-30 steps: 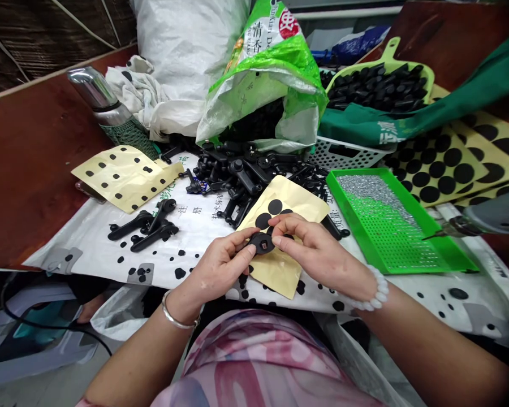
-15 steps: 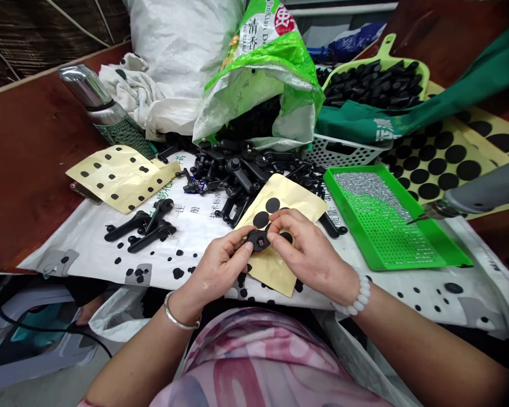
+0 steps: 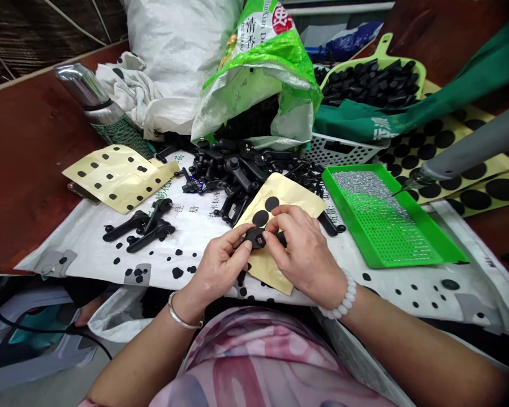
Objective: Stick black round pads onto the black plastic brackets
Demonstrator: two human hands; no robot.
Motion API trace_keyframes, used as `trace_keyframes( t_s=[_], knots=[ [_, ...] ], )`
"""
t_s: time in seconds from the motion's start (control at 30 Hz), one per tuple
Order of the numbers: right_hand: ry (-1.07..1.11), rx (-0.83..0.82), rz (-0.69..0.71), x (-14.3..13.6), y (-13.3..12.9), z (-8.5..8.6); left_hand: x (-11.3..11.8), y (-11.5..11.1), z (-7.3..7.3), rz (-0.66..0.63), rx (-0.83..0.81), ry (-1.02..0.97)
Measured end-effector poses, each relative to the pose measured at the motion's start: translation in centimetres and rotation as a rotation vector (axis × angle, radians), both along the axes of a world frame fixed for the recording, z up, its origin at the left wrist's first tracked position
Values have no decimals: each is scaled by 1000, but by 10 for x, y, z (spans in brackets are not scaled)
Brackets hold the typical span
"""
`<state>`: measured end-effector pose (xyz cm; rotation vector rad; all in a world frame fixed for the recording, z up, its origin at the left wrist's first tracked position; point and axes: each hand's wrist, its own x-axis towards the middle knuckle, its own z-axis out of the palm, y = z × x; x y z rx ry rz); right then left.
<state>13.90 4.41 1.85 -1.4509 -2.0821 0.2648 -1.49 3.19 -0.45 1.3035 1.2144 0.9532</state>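
Between thumb and fingers my left hand (image 3: 218,263) holds a small black part (image 3: 255,238) with a round end. My right hand (image 3: 304,254) is pinched at the right edge of that part; whether a thin black piece is between its fingertips is too small to tell. Beneath both hands lies a yellow sheet (image 3: 294,191) with black round stickers, partly covered by my right hand. Left of the hands rest several black handles (image 3: 150,237). Behind the hands is a pile of black handles (image 3: 240,172).
At the right stand a green tray (image 3: 377,257) of small metal pieces and an electric screwdriver (image 3: 470,147). A yellow sticker sheet (image 3: 121,180) and a flask (image 3: 82,87) are at the left. An open green bag (image 3: 307,85) and a scoop of black pieces (image 3: 419,70) stand behind.
My right hand has moved slightly left, closer to my left hand. The screwdriver has swung up and left over the tray's edge. The view has shifted a little.
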Motion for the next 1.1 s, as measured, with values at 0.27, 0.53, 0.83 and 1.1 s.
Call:
trace_keyframes(
  t_s=[0.27, 0.53, 0.83, 1.1],
  knots=[
    [524, -511, 148, 9, 13, -1, -3, -1, -7, 1, -16, -127],
    [733, -651, 182, 5, 18, -4, 1, -6, -6, 4, -39, -83],
    [735, -550, 207, 2, -2, -17, -4, -2, -12, 8, -79, -234],
    [882, -712, 251, 0, 2, -11, -4, -6, -5, -32, -112, -157]
  ],
)
